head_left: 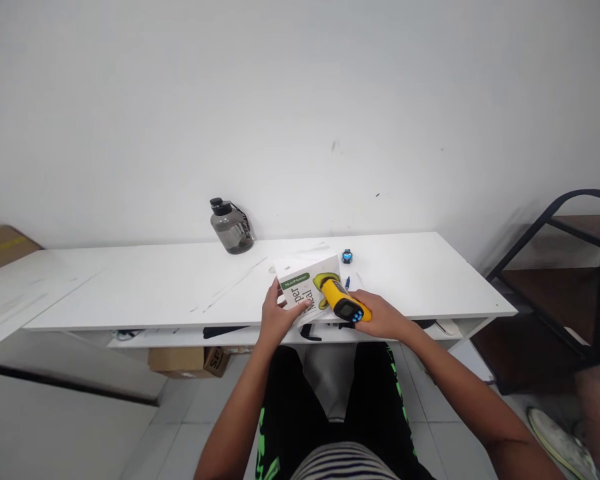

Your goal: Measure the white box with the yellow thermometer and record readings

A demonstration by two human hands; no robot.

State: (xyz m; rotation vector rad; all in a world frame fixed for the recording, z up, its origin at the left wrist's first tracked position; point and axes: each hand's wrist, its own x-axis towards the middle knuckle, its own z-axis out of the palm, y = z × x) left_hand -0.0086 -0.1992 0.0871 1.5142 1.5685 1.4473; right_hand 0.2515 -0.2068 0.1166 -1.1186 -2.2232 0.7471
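Note:
My left hand [279, 312] is closed on the left and lower edge of a white printed box [296, 297], its thumb across the front. The box has a green "NutriMotion" label and pictures of green fruit, and is tilted over the desk's front edge. A yellow-and-black infrared thermometer [336, 298] is gripped in my right hand [377, 315]. Its screen and blue-lit buttons face me, and its front end overlaps the box's right side; I cannot tell whether they touch. Just behind lie a blue pen [347, 283], partly hidden, and a small digital watch [347, 256] with a lit face.
A grey water jug [233, 229] with a black lid stands by the wall on the white desk [145, 287]. Below is a shelf with dark items, and a cardboard box [177, 361]. A dark metal-framed rack [545, 220] and another person's shoe [560, 440] are at right.

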